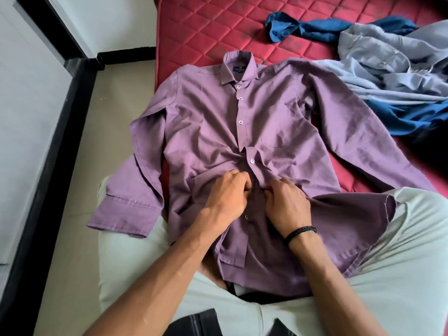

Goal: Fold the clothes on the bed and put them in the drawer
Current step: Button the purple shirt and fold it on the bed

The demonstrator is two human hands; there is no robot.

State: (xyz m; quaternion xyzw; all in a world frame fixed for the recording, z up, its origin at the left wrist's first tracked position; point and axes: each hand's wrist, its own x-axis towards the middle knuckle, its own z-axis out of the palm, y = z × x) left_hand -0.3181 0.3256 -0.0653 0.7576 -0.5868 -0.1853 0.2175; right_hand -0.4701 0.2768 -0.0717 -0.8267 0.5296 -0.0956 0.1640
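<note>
- While spread face up on the red mattress (218,27), purple shirt (206,122) with collar away from the person, hem draped over the lap.
- Buttoned down the upper placket; puckered and bunched at the lower placket, between the two hands.
- Left hand (225,197) on the placket's left side, fingers curled, pinching a fold of shirt cloth.
- Right hand (286,202) just beside it on the other side, fingers curled into the cloth, pinching the placket edge; black braided band (300,232) on that wrist.
- Knuckles of both hands nearly touching, thumbs tucked toward the gap between them.
- One sleeve (126,202) hanging over the mattress edge toward the floor (72,214), cuff lying flat by the knee.
- Other sleeve stretched out across the mattress to the right, running under the knee.
- Pale trousers (400,275) on crossed legs, shirt tail lying between the knees.
- Grey-blue garment (392,69) crumpled at the upper right, touching the shirt's shoulder.
- Dark blue garment (315,29) partly beneath and behind the grey-blue one, well apart from the hands.
- White wall with black skirting (31,202) along the left.
</note>
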